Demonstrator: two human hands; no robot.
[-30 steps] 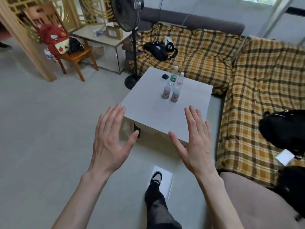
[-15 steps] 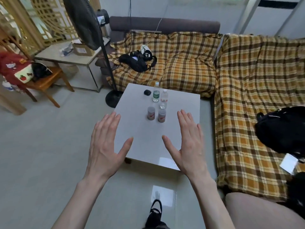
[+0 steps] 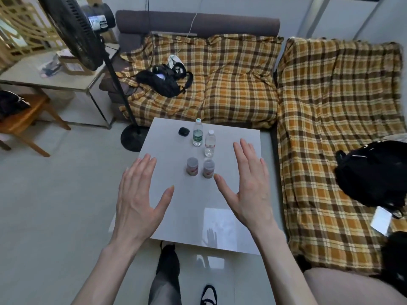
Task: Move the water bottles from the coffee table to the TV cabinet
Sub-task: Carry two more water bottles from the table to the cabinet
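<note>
Both hands, left hand (image 3: 138,194) and right hand (image 3: 248,183), hovered spread and empty above the counter (image 3: 237,230), flanking 4 upright water bottles (image 3: 200,150) still untouched beyond them, so the reach-and-grasp step seemed next.

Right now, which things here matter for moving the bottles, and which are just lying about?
For the job:
green-label bottle
red-label bottle
two short bottles
coffee table
left hand and right hand, both empty

Lying about:
small black case
standing fan
black bag
backpack
</note>
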